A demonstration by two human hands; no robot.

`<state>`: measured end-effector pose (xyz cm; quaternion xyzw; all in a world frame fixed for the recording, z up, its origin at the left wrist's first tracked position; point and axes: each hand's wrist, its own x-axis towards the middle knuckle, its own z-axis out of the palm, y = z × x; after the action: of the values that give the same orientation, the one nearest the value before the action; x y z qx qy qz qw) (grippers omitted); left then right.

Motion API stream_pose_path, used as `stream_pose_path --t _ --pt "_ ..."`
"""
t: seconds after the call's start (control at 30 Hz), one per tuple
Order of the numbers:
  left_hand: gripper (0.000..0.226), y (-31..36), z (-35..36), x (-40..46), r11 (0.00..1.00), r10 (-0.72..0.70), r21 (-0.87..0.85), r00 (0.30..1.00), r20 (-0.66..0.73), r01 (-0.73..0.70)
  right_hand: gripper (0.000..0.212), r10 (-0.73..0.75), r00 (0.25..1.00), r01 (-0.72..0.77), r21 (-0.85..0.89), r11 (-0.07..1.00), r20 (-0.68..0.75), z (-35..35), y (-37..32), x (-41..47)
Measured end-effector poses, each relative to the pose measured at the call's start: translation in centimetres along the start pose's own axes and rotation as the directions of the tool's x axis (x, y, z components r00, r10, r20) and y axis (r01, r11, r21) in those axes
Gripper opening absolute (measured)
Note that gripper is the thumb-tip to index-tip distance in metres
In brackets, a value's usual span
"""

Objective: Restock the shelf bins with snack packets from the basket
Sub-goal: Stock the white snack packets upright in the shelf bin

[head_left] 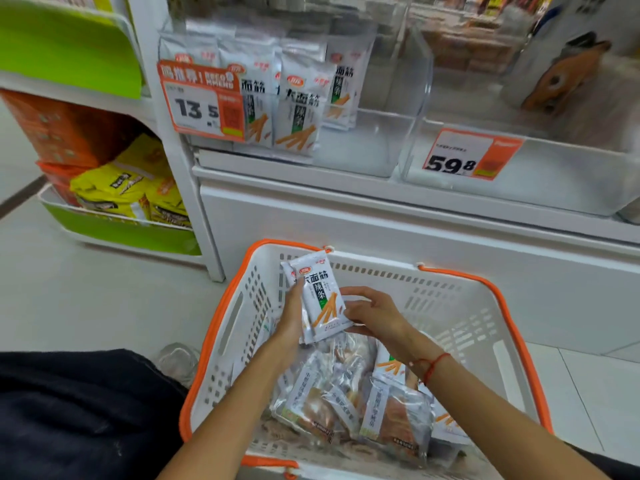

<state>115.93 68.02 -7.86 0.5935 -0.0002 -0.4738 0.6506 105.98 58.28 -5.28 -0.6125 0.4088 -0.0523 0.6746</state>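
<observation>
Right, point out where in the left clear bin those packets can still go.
The left clear bin has bare floor in its right half, between the standing white packets and the bin's right wall. Its left half, behind the 13.5 price tag, is crowded with packets. Both hands, left and right, hold packets over the basket.

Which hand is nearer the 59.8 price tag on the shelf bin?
Right. The right hand sits below and left of the 59.8 price tag, at the held white packets. The left hand grips those packets from farther left.
</observation>
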Motion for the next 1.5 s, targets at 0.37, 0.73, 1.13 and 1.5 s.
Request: stream_pose_path --t 0.37,0.73,1.13,1.5 --pt "0.041 7.4 1.8 -2.2 0.917 0.397 0.043 0.918 -0.011 -0.396 0.045 -0.404 0.914 0.386 -0.394 0.834 0.039 1.0 -9.0 -1.8" --pt "0.031 17.0 6.0 -4.5 0.692 0.668 0.257 0.733 0.128 -0.675 0.016 -0.675 0.73 0.659 -0.374 0.652 0.11 0.3 -19.0 -3.9" --pt "0.044 32.3 6.1 -6.3 0.216 0.708 0.51 0.493 0.506 -0.833 0.038 -0.901 0.431 0.707 -0.598 0.377 -0.059 -2.0 -26.2 -2.7" --pt "0.046 36.0 9.0 1.1 -0.298 0.705 0.885 0.543 0.456 -0.357 0.044 -0.55 0.799 0.268 -0.675 0.687 -0.243 0.1 -30.1 7.4"
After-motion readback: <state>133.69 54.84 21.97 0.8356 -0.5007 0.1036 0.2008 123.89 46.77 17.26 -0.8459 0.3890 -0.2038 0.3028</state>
